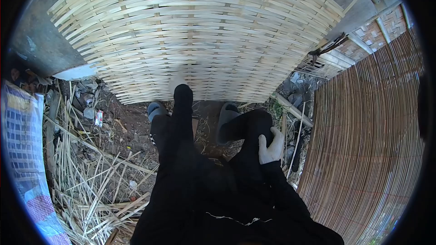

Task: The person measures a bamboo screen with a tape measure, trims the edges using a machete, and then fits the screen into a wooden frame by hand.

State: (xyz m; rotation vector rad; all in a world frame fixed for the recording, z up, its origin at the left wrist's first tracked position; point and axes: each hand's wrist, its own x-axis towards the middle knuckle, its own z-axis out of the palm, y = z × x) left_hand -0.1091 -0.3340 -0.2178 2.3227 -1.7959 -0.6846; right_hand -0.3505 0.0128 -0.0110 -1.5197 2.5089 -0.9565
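A large woven panel of pale bamboo strips stands in front of me. My left arm in a black sleeve reaches up to its lower part. There my left hand shows only as a pale blur against the weave, its fingers not distinguishable. On my bent right knee rests my right hand in a white glove, thumb and fingers apart, holding nothing. Grey slippers are on my feet near the panel's bottom edge.
Cut bamboo strips and litter cover the ground at left, beside a blue patterned cloth. A brown slatted blind stands at right. Near it lies a pole, with a woven wall behind.
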